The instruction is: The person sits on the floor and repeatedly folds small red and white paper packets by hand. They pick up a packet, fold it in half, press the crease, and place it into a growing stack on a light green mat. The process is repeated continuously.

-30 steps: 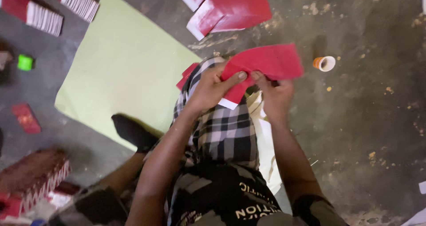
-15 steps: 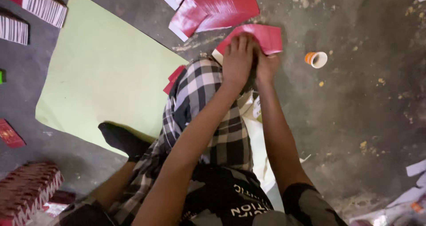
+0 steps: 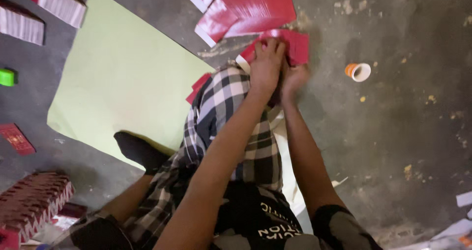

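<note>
Over gritty floor (image 3: 403, 132), both arms outstretched, hands' grip on red card (image 3: 295, 46).

Dim, uneven indoor light; the green sheet (image 3: 123, 83) catches the most brightness. Soft shadows lie on the floor (image 3: 403, 132). Slight motion blur softens the hands and red cards (image 3: 255, 9).
</note>
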